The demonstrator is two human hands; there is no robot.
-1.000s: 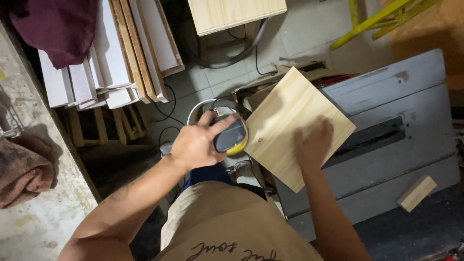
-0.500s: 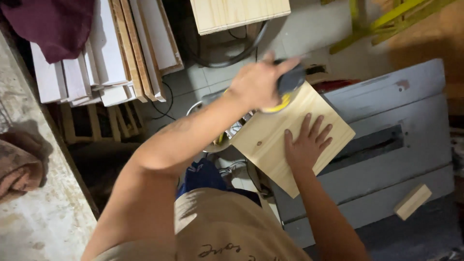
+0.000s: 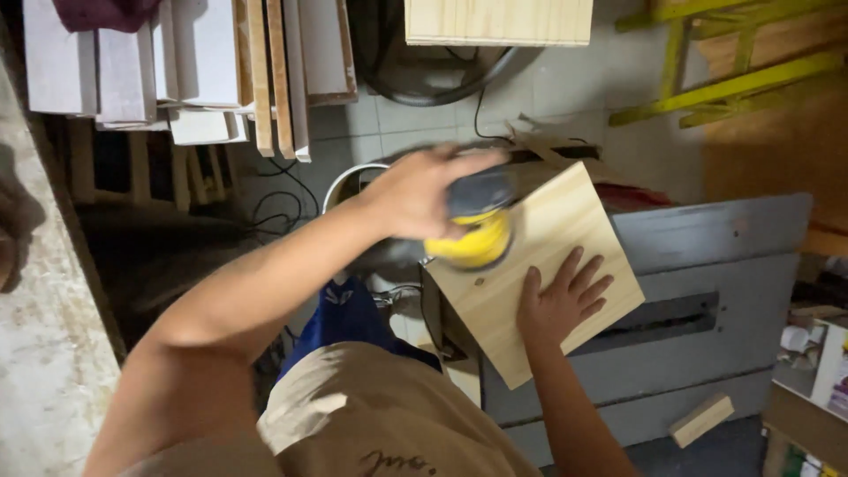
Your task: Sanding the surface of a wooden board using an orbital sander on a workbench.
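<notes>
Two bare hands work over one pale wooden board (image 3: 548,265), seen from above past the person's tan shirt. The right hand (image 3: 561,300) lies nearest, palm down and flat on the board's lower right part, fingers spread and pointing up and to the right, gripping nothing, only pressing on the wood. Its forearm runs straight back toward the body from the wrist. The board sits tilted like a diamond under that palm, resting on the grey surface (image 3: 707,238), which stretches away to the right of the hand and has a long dark slot in it. A small wood offcut (image 3: 700,420) lies on the same surface, below and to the right of the right hand, well apart from it.

Above and to the left of the right hand, the left hand (image 3: 420,190) is curled shut over the dark top of a yellow sander (image 3: 473,234), fingers wrapped across its housing. The sander's yellow body meets the board near its left edge. The left arm reaches out from the lower left, elbow bent, forearm angled up and right.

Beyond the left hand, white and wooden panels (image 3: 203,71) stand stacked on edge, and a second pale panel (image 3: 499,22) lies further off, above the sander.
</notes>
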